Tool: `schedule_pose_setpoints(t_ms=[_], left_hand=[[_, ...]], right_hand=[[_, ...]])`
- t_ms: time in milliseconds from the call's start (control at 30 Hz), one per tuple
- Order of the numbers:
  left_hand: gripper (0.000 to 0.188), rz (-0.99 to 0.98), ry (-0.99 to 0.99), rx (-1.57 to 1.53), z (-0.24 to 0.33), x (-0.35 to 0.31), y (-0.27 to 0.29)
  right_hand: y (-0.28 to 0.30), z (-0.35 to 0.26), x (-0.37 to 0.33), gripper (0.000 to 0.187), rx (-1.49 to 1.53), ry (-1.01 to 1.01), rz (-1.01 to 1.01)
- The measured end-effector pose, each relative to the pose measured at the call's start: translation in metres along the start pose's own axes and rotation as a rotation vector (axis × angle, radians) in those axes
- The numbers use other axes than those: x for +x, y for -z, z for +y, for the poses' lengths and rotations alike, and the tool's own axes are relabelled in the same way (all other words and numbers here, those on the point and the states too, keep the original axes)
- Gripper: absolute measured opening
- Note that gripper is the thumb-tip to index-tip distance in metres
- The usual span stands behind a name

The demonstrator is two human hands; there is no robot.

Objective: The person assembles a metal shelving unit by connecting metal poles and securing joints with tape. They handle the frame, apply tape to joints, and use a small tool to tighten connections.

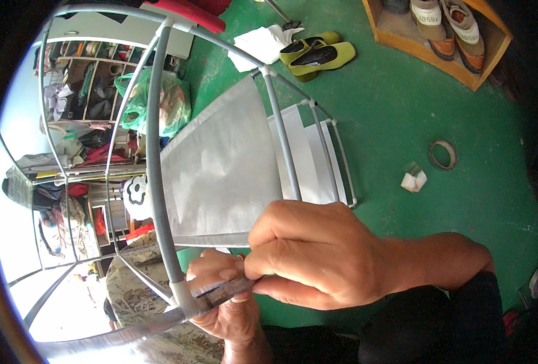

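A rack frame of grey tubes [155, 151] joined by pale plastic connectors [185, 298] stands in front of me. My left hand [223, 303] is wrapped round a lower grey tube [223, 293] just right of a connector, its thumb on the near side. My right hand [317, 255] is closed in a pinch at the right end of that same tube, fingertips touching it beside my left hand. What lies between the right fingertips is mostly hidden. A grey fabric panel [220, 164] stretches across the frame behind both hands.
A tape roll [442, 155] and a crumpled white scrap [414, 181] lie on the green floor. Farther off are green shoes [323, 57], white paper [260, 45] and a wooden shoe box [381, 21]. Cluttered shelves [93, 85] and a green plastic bag [172, 100] stand at left.
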State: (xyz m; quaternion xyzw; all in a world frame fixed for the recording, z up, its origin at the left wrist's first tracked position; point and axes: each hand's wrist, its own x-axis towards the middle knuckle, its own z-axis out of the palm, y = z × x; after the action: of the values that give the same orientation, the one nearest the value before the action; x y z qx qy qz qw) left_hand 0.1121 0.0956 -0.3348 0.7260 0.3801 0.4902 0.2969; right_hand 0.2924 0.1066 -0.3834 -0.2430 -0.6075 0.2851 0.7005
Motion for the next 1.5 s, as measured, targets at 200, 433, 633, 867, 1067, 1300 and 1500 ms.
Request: schedule_pose_setpoints(t_ms=[200, 433, 633, 867, 1067, 1300, 1500], left_hand=[[0.036, -0.016, -0.079, 0.055, -0.002, 0.001, -0.007], [0.04, -0.095, -0.055, -0.014, -0.002, 0.009, -0.009], [0.038, -0.16, -0.041, -0.008, 0.002, 0.012, -0.007], [0.036, -0.139, -0.04, 0.065, 0.007, 0.01, -0.009], [0.038, -0.178, 0.002, 0.033, 0.011, 0.009, 0.001], [0.036, -0.407, 0.037, -0.007, 0.024, 0.03, 0.055], [0.012, -0.392, -0.095, -0.09, -0.001, 0.006, 0.079]], right_hand=[[-0.005, 0.005, -0.007, 0.03, 0.022, 0.011, 0.02], [-0.002, 0.006, -0.012, 0.028, 0.067, 0.001, 0.024], [0.023, 0.019, -0.011, 0.039, -0.159, -0.154, 0.103], [0.027, 0.079, -0.006, 0.035, -0.354, -0.064, -0.053], [0.02, 0.082, -0.001, 0.024, -0.435, -0.004, -0.079], [0.005, 0.052, 0.003, 0.019, -0.511, -0.011, -0.032], [-0.001, 0.048, -0.034, 0.033, -0.585, 0.074, -0.069]])
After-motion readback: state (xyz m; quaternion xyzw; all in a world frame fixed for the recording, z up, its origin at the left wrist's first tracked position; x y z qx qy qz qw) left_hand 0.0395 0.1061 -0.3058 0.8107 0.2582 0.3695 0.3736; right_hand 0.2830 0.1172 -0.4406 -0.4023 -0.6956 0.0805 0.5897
